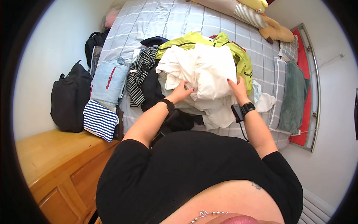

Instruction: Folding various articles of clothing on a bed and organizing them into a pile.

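Note:
A bunched white garment (212, 72) lies on top of a heap of clothes in front of me. My left hand (180, 92) touches its lower left folds, thumb and finger apart. At its right edge is my right hand (239, 89), with the thumb over the cloth and the fingers spread away from it; no firm grip shows. A yellow-green jacket (244, 63) lies behind and to the right of the white garment. Paler white cloth (219, 112) spreads beneath it, towards me. Left of the heap are a black-and-white striped garment (139, 75) and dark cloth (152, 89).
Folded light-blue denim (107, 81) and a blue-and-white striped garment (100, 119) are stacked at left, beside a black bag (71, 100). A wooden cabinet (56, 145) stands nearer. Plush toys (275, 29) lie at the bed's far right; a green folded cloth (292, 98) lies by the headboard.

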